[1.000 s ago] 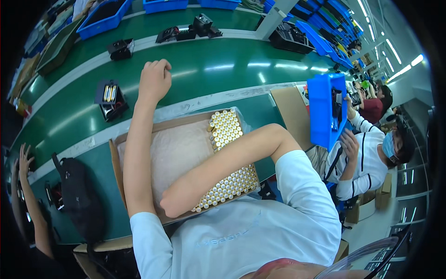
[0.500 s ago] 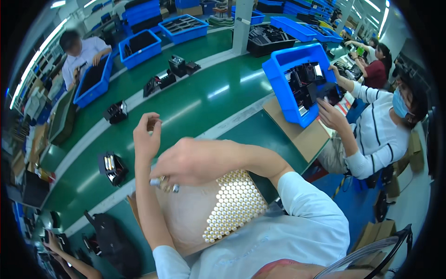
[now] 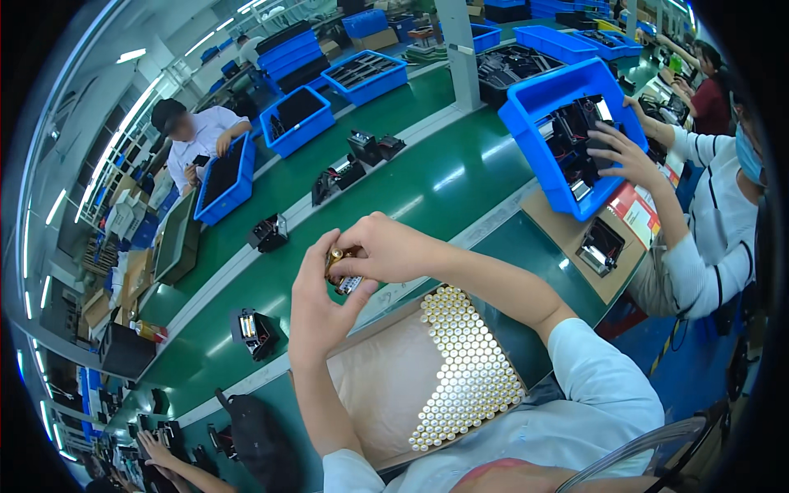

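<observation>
Hands meeting above a box of upright cells point(image 3: 468, 374): left hand point(image 3: 316, 308) and right hand point(image 3: 386, 246) both pinch a few small cylindrical cells point(image 3: 343, 269) between fingertips; black holder point(image 3: 255, 331) lies left of them.

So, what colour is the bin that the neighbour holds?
Blue; the bin shows best in the head view.

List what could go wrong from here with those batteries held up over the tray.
1. The left hand and right hand pinch a few batteries in the air above the conveyor belt; one might slip and roll away.
2. A dropped cell could knock the upright batteries packed in the cardboard tray below.
3. A neighbour's tilted blue bin is close by, so elbows may collide.
</observation>
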Motion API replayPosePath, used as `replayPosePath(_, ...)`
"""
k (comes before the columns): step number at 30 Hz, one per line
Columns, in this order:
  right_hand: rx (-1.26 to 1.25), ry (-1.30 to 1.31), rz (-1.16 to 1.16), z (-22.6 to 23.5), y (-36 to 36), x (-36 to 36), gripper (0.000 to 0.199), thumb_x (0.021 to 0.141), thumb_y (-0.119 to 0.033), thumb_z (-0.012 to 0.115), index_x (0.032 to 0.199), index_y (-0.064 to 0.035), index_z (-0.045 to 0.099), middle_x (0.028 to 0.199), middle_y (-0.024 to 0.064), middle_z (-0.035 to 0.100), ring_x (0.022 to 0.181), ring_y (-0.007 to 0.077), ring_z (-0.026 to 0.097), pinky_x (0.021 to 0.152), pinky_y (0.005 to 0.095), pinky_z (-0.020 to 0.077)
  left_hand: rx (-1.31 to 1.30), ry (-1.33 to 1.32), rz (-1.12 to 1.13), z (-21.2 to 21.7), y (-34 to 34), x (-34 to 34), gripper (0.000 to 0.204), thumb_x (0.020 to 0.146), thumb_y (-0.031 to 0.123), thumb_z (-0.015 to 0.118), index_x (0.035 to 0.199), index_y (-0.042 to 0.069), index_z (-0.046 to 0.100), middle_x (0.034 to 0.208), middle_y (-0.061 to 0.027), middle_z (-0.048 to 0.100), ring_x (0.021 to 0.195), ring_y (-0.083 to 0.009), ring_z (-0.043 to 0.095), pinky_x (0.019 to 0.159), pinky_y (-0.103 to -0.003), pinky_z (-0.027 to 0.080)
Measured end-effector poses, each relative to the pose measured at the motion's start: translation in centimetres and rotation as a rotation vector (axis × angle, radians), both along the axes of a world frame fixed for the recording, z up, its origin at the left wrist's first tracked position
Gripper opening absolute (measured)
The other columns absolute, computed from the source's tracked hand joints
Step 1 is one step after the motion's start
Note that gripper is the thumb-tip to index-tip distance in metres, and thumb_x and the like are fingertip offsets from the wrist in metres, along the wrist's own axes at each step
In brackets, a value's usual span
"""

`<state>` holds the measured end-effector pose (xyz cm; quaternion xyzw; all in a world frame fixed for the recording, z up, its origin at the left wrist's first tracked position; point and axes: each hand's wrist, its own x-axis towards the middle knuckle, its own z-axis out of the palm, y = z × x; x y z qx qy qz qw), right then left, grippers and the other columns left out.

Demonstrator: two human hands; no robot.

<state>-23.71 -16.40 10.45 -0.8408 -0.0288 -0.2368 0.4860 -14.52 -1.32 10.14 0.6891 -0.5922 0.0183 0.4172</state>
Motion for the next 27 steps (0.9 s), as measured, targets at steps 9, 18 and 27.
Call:
replayPosePath(9, -0.093, 0.036, 0.017, -0.3, 0.7, 0.8, 0.016, 0.082, -0.014, 0.067, 0.081, 0.0024, 0.070, 0.071, 0.0109, 0.069, 0.051, 0.0183, 0.056, 0.051, 0.0293, 0.0453, 0.222, 0.170, 0.125, 1.4, 0.7, -1.0, 0.074, 0.073, 0.011, 0.079, 0.136, -0.003, 0.043, 0.111, -0.0183, 0.064, 0.089, -0.0270, 0.066, 0.074, -0.032, 0.054)
replayPosePath(18, -0.133, 0.004, -0.206, 0.2, 3.4, -0.7, 0.009, 0.076, 0.000, 0.064, 0.079, 0.0077, 0.065, 0.058, 0.0094, 0.060, 0.048, 0.0143, 0.045, 0.048, 0.0276, 0.0376, 0.096, 0.212, -0.084, 1.0, 1.5, -0.5, 0.061, 0.063, 0.001, 0.072, 0.121, 0.001, 0.051, 0.099, -0.0152, 0.067, 0.077, -0.0267, 0.065, 0.066, -0.034, 0.051)
replayPosePath(27, -0.044, 0.000, -0.105, 0.2, 3.8, 0.3, 0.009, 0.080, 0.000, 0.063, 0.081, 0.0095, 0.062, 0.064, 0.0072, 0.061, 0.052, 0.0110, 0.044, 0.049, 0.0249, 0.0381, 0.009, 0.076, 0.082, -0.1, 1.0, 0.0, 0.043, 0.060, 0.002, 0.071, 0.099, 0.001, 0.056, 0.074, -0.0123, 0.069, 0.060, -0.0295, 0.065, 0.055, -0.033, 0.050)
